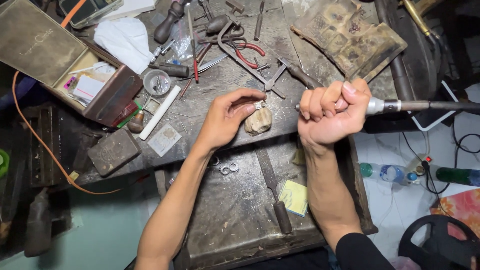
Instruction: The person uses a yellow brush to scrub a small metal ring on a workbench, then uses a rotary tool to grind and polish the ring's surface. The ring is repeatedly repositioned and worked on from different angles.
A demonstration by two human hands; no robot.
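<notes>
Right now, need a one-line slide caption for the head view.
Left hand steadies a small ring on a worn bench peg while the right hand grips a rotary handpiece above a cluttered workbench.

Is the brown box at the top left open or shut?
Open. The brown box has its lid swung back, and cards and papers show inside.

We have one view only, from a camera worn on the head, looking steeply down on the workbench (pixel 240 200) from close above, so nothing is shared with a second view. Our forearms enter from the near edge and the left hand (pixel 227 117) and right hand (pixel 332 112) sit near the middle of the frame (slightly above centre). The far side shows scattered tools; the floor shows at the right and near left.
</notes>
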